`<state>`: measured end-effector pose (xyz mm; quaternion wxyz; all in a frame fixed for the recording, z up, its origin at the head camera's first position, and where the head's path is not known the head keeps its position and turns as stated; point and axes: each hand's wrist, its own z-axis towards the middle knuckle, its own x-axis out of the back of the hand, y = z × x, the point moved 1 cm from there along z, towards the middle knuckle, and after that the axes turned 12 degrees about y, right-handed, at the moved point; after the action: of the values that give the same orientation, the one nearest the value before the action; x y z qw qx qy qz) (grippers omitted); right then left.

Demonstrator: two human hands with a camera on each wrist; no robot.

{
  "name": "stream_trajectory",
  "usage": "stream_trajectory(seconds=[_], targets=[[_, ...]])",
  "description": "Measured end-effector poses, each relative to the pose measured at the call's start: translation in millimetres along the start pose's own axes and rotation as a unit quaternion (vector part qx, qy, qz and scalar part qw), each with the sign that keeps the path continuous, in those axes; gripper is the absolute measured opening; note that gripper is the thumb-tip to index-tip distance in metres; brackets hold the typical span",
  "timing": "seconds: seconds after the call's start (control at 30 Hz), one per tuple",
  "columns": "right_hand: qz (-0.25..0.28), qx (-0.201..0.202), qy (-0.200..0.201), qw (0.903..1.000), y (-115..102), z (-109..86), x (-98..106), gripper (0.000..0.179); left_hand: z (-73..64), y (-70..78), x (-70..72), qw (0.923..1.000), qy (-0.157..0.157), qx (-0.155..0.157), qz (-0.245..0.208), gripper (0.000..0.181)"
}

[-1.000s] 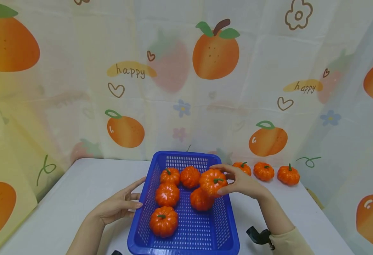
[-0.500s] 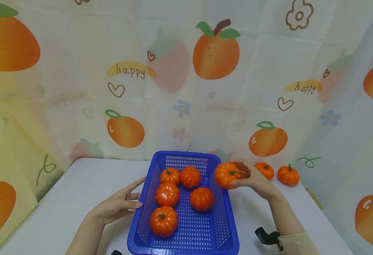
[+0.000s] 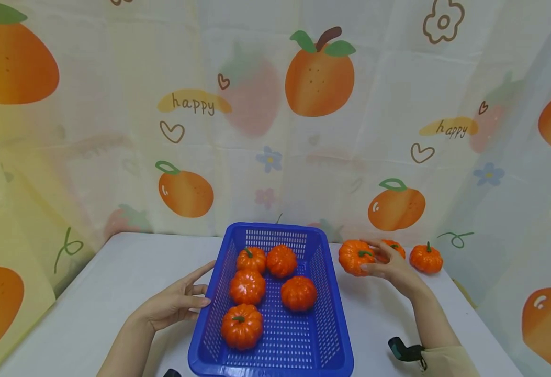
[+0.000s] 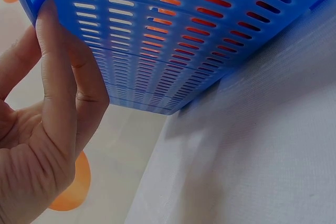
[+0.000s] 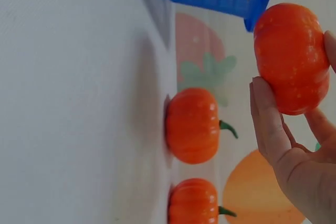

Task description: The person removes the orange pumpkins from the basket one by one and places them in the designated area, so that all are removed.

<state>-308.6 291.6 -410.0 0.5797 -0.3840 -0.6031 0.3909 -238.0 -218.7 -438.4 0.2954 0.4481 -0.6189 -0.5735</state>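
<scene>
My right hand (image 3: 391,267) holds an orange toy pumpkin (image 3: 356,257) with a green stem, just right of the basket. The right wrist view shows this pumpkin (image 5: 292,59) raised off the table between thumb and fingers. A blue plastic basket (image 3: 343,335) with slotted walls stands in front of me with several pumpkins inside, among them one at its near left (image 3: 242,327) and one on its right side (image 3: 299,294). My left hand (image 3: 173,302) is at the basket's left side. In the left wrist view, its fingertips (image 4: 48,9) touch the basket just under the rim.
Behind my right hand, one pumpkin (image 3: 394,246) is partly covered, and another pumpkin (image 3: 426,258) sits farther right on the white table (image 3: 115,283). A curtain (image 3: 266,199) printed with fruit hangs along the table's back edge. A black wrist-worn device (image 3: 404,350) is by my right sleeve.
My right hand has carried the pumpkin from above the basket's right side out over the rim to the right. My left hand and the basket have stayed in place.
</scene>
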Motion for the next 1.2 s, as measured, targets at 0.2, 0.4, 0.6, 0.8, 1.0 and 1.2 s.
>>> stream_trajectory(seconds=[0.2, 0.4, 0.6, 0.8, 1.0, 1.2], targets=[[-0.023, -0.017, -0.009, 0.9995, 16, 1.3, 5, 0.080, 0.6, -1.3, 1.0, 1.0000, -0.006, 0.000, -0.005, 0.090], [-0.040, -0.027, -0.025, 0.9985, 33, 2.0, 9, 0.080, 0.1, -1.1, 0.5, 1.0000, -0.004, 0.003, -0.006, 0.090], [-0.027, -0.052, -0.049, 0.9971, 46, 2.6, 10, 0.079, 0.2, -0.7, 0.1, 1.0000, -0.001, 0.003, -0.004, 0.090], [-0.029, -0.066, -0.060, 0.9956, 56, 3.4, 13, 0.078, -0.3, -0.8, -0.5, 1.0000, -0.002, 0.001, -0.003, 0.090], [-0.033, -0.074, -0.075, 0.9939, 59, 1.7, 14, 0.076, -0.8, -0.5, -0.5, 1.0000, -0.002, 0.001, -0.004, 0.090], [-0.028, -0.077, -0.080, 0.9933, 60, 0.2, 15, 0.075, -0.9, 0.8, -0.7, 1.0000, -0.002, -0.001, -0.005, 0.090]])
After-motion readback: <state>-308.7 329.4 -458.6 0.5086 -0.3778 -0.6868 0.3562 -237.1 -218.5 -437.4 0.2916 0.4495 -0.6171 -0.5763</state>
